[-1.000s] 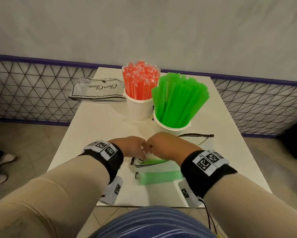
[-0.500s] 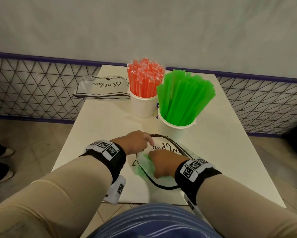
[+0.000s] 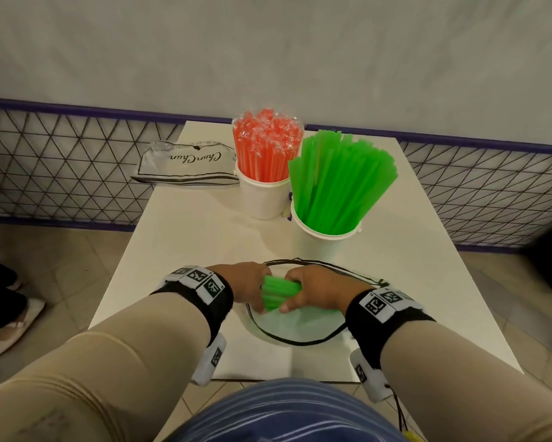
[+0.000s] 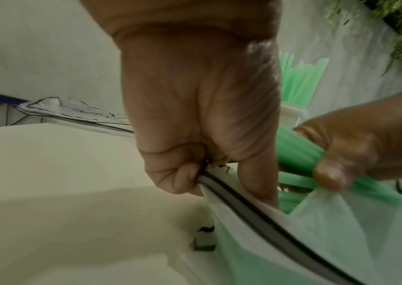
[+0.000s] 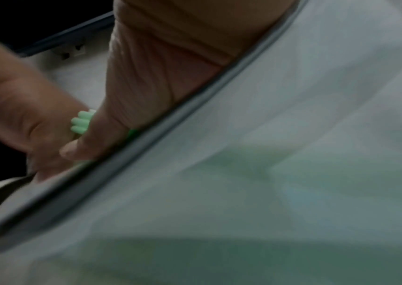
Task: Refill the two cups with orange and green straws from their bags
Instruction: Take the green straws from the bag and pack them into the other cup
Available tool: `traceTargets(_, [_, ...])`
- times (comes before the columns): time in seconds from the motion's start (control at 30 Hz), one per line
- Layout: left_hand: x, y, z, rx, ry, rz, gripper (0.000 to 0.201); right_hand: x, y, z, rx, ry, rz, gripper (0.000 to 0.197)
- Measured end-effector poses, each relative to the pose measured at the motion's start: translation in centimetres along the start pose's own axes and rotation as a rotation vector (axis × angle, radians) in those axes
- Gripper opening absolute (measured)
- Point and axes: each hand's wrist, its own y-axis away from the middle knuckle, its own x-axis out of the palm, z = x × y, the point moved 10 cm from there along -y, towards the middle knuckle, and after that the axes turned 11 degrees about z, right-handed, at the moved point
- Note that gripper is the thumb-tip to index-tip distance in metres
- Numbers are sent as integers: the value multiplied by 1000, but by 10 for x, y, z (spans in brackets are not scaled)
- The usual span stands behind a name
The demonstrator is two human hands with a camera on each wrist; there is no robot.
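Observation:
A clear bag (image 3: 295,327) with a black rim lies at the near edge of the white table (image 3: 185,250), with green straws inside. My left hand (image 3: 247,288) pinches the bag's black rim (image 4: 219,185) and holds the mouth apart. My right hand (image 3: 313,293) grips a bundle of green straws (image 3: 279,290) at the bag's mouth (image 4: 297,154). Behind stand two white cups: one packed with orange straws (image 3: 263,148), one with green straws (image 3: 338,183) fanning to the right. The right wrist view is mostly blurred bag film (image 5: 268,173), with straw ends (image 5: 80,122) showing by my thumb.
A second clear bag (image 3: 185,167) with script lettering lies flat at the table's back left, beside the orange cup. A wire-mesh fence (image 3: 61,167) runs behind the table. Someone's feet (image 3: 10,327) stand on the tiled floor to the left.
My hands pulled the bag's mouth apart, then my right hand reached in. It now grips a bundle of green straws at the mouth while my left holds the rim.

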Motion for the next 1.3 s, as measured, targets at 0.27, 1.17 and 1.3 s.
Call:
traceTargets(0.27, [-1, -1, 8, -32, -59, 34, 71, -48, 27, 31, -99, -179, -54, 15])
traceTargets(1.17, [-118, 21, -79, 440, 521, -401, 89, -138, 40, -17, 104, -637, -746, 40])
traceTargets(1.3, [-119, 16, -78, 425, 532, -399, 88, -141, 29, -17, 298, -334, -603, 46])
